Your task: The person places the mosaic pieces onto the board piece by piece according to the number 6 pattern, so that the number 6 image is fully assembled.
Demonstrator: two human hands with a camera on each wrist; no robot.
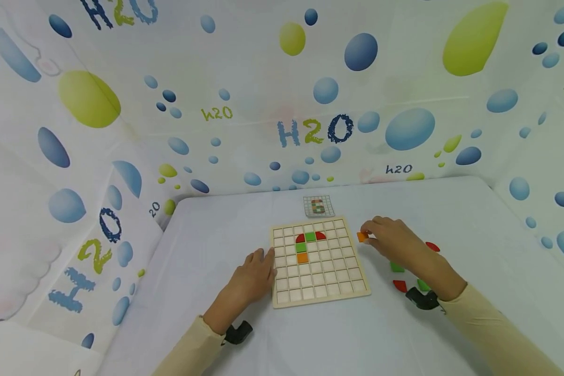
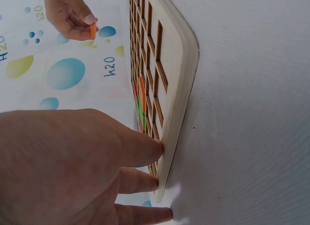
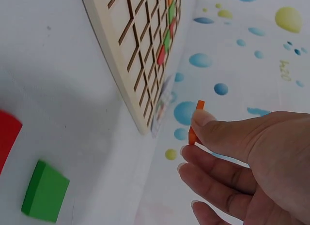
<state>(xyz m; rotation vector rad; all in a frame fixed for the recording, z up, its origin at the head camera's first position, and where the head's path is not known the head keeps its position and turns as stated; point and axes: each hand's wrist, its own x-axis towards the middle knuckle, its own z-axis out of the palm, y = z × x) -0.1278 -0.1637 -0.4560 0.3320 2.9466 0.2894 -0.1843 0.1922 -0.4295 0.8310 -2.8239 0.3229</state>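
Note:
A wooden grid board (image 1: 319, 287) lies on the white table, with two red quarter-round tiles, two green square tiles and an orange square tile (image 1: 303, 258) set in its cells. My left hand (image 1: 253, 277) rests at the board's left edge, fingertips touching the rim, as the left wrist view also shows. Beyond the board's right side, my right hand (image 1: 395, 243) pinches another orange tile (image 3: 200, 105) between thumb and fingers, raised off the table. Behind the board lies a small pattern card (image 1: 318, 206) with a coloured figure on a grid.
Loose tiles lie right of the board around my right forearm: a red tile (image 1: 399, 285), a green tile (image 1: 397, 267), another green tile (image 1: 423, 285) and a red tile (image 1: 433, 246). A patterned curtain (image 1: 244, 68) hangs behind the table.

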